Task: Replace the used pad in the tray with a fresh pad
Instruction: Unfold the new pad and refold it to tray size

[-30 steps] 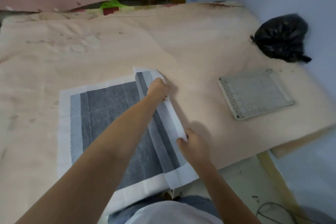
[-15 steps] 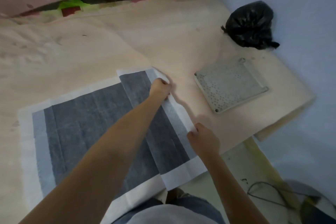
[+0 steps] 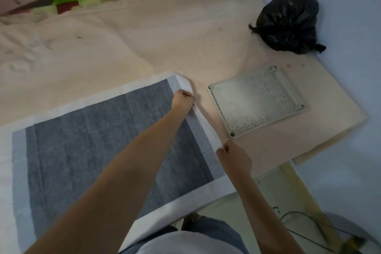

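The pad (image 3: pixel 86 150) lies spread on the mattress (image 3: pixel 144 37), by its near edge. Left hand (image 3: pixel 183 102) and right hand (image 3: pixel 235 159) each pinch its right border, beside the tray (image 3: pixel 255 103).

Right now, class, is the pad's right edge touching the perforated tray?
Apart. The head view shows a strip of bare beige mat between the pad and the perforated tray.
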Available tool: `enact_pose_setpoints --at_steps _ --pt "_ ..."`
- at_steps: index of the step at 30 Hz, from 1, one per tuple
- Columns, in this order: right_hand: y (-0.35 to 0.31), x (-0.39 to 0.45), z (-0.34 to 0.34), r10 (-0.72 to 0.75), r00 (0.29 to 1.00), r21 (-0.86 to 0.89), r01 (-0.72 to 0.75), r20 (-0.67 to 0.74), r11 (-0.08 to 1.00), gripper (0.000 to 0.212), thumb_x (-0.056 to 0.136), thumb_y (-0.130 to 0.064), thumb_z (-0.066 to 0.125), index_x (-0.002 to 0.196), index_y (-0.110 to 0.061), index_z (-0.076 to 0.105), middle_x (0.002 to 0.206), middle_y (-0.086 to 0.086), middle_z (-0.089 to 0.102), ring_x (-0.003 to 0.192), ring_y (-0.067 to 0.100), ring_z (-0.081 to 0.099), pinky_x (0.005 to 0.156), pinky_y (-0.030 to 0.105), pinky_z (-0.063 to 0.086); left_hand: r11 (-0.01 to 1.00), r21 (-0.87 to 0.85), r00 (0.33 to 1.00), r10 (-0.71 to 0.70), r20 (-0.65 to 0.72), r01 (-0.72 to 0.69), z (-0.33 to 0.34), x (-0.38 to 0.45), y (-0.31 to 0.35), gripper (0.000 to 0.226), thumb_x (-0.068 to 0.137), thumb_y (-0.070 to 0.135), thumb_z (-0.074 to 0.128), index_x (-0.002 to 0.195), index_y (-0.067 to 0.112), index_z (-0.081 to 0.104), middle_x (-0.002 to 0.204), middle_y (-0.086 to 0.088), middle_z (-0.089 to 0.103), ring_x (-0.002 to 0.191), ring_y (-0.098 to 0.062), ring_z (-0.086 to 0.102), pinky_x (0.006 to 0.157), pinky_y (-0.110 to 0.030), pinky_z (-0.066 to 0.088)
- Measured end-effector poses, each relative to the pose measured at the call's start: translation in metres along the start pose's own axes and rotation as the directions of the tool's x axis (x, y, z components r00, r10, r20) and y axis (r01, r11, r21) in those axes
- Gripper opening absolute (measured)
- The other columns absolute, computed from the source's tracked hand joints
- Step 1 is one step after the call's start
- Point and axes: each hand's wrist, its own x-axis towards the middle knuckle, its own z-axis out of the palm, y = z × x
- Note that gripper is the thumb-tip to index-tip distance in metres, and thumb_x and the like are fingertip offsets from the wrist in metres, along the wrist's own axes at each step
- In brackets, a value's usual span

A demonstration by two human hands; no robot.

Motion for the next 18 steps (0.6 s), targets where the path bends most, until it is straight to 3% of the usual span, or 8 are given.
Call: enact_pose_setpoints --at_steps 7,9,13,18 --pt "0.017 0.013 0.007 0.001 0.998 -0.013 0.0 0.056 1.0 0.012 0.089 -0.022 0.046 0.078 -0.015 0.047 0.072 -0.001 0.053 0.067 0.017 0.051 0.06 0.026 0.035 0.994 0.104 0.999 -0.041 -0.003 0.041 0.012 0.005 -0.006 0.005 0.084 0.006 0.055 0.087 0.01 0.053 0.085 -0.01 0.062 0.091 -0.032 0.063 0.084 -0.044 0.055" --pt "0.022 0.016 0.009 -0.004 0.996 -0.038 0.008 0.091 0.999 0.012 0.089 -0.023 0.045 0.082 -0.015 0.049 0.074 -0.001 0.054 0.068 0.018 0.051 0.06 0.026 0.035 0.992 0.122 0.999 -0.045 0.0 0.044 0.014 0.005 -0.006 0.008 0.084 0.006 0.054 0.089 0.012 0.052 0.087 -0.01 0.061 0.087 -0.03 0.063 0.082 -0.041 0.056" --pt "0.026 0.019 0.011 0.0 0.994 -0.022 0.003 0.114 1.0 0.011 0.09 -0.024 0.045 0.086 -0.015 0.051 0.078 -0.001 0.056 0.072 0.017 0.053 0.065 0.026 0.037 0.993 -0.109 0.999 -0.04 -0.03 0.037 0.015 0.002 -0.006 0.015 0.087 0.003 0.048 0.085 0.017 0.052 0.069 -0.004 0.055 0.06 -0.017 0.051 0.057 -0.029 0.045" --pt "0.026 0.02 0.011 -0.016 0.993 -0.043 0.021 0.118 0.999 0.011 0.09 -0.024 0.044 0.083 -0.016 0.047 0.076 -0.002 0.054 0.069 0.016 0.051 0.062 0.026 0.034 0.966 -0.258 1.0 -0.013 -0.019 0.008 0.012 -0.002 -0.008 0.021 0.087 -0.004 0.042 0.083 0.014 0.051 0.062 -0.004 0.047 0.051 -0.015 0.043 0.047 -0.023 0.038"
